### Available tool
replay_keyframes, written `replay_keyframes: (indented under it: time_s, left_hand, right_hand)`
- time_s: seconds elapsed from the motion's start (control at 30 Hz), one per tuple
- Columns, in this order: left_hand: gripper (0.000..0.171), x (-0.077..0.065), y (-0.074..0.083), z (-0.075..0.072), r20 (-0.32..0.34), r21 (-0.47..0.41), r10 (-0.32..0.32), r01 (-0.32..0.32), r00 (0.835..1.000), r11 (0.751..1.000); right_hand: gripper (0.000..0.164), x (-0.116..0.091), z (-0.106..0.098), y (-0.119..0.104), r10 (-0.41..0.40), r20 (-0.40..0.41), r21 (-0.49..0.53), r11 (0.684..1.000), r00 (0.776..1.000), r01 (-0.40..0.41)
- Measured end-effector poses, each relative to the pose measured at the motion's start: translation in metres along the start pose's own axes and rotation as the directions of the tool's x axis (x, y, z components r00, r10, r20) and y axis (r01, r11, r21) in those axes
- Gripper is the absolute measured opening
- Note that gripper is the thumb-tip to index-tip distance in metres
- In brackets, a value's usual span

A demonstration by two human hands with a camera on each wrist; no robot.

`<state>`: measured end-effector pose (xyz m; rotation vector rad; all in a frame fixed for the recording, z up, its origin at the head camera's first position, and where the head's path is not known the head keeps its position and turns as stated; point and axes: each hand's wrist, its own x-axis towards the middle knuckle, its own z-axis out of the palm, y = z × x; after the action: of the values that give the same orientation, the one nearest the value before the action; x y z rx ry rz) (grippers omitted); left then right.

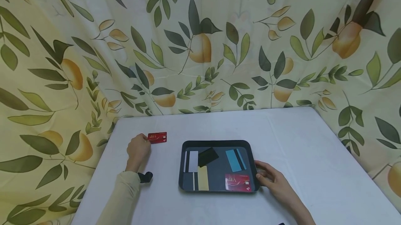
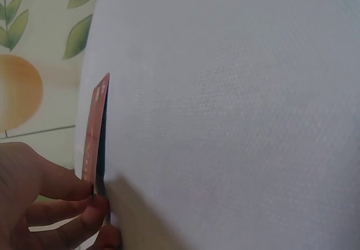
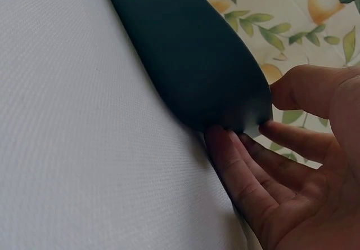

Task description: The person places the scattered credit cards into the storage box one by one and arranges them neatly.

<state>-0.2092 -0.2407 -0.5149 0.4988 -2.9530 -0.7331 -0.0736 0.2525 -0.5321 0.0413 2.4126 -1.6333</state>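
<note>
My left hand (image 1: 138, 150) pinches a red VIP card (image 1: 157, 138) by its left end, at the left of the table. In the left wrist view the red card (image 2: 95, 129) stands up from the thumb and fingers, seen nearly edge-on. My right hand (image 1: 272, 179) grips the right side of a dark rectangular tray (image 1: 216, 144). Seen from the right wrist, its fingers (image 3: 239, 177) lie against the tray's outer wall (image 3: 197, 53), with the thumb at the rim. Inside the tray lie another red VIP card (image 1: 237, 182), a blue card (image 1: 233, 160), and black, white and yellow cards.
White cloth covers the table (image 1: 291, 141). A fruit-and-leaf patterned curtain (image 1: 200, 89) hangs behind and beside it. Around the left wrist is a black strap (image 1: 146, 177).
</note>
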Motion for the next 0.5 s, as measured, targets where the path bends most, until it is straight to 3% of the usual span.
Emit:
replay_keyframes:
  time_s: [0.5]
  left_hand:
    - [0.02,-0.005,0.0,0.0037,-0.026,0.13,0.1,-0.096,0.995,0.987]
  right_hand:
    - [0.056,0.0002,0.0008,-0.0012,0.008,-0.006,-0.023,1.0,1.0,-0.008]
